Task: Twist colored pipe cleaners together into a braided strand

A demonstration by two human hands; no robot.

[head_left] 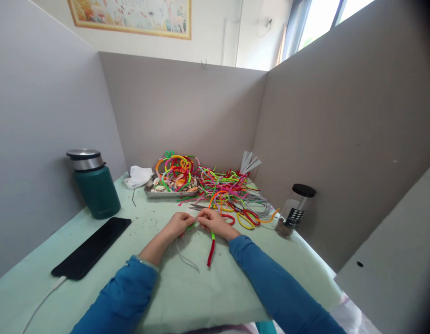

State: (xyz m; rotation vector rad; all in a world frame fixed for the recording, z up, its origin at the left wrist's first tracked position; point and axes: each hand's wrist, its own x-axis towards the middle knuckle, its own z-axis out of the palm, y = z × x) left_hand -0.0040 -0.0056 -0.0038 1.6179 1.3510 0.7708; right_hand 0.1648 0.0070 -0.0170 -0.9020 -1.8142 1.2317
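Note:
My left hand (179,225) and my right hand (211,220) meet at the middle of the table, fingertips pinched close together. Between them is a green pipe cleaner (191,227), partly hidden by the left fingers. A green and red pipe cleaner (211,253) hangs down below my right hand, its red end toward me. From under my left hand a thin grey strand (185,260) trails over the cloth. Scissors (198,207) lie just beyond my hands, beside a pile of colourful pipe cleaners (227,185).
A metal tray (171,195) holds shells and bent pipe cleaners, with white tissue (140,176) beside it. At the left are a green bottle (97,192) and a black phone (92,249) with a cable. A black-lidded jar (294,211) stands right. Grey partitions (187,106) enclose the table.

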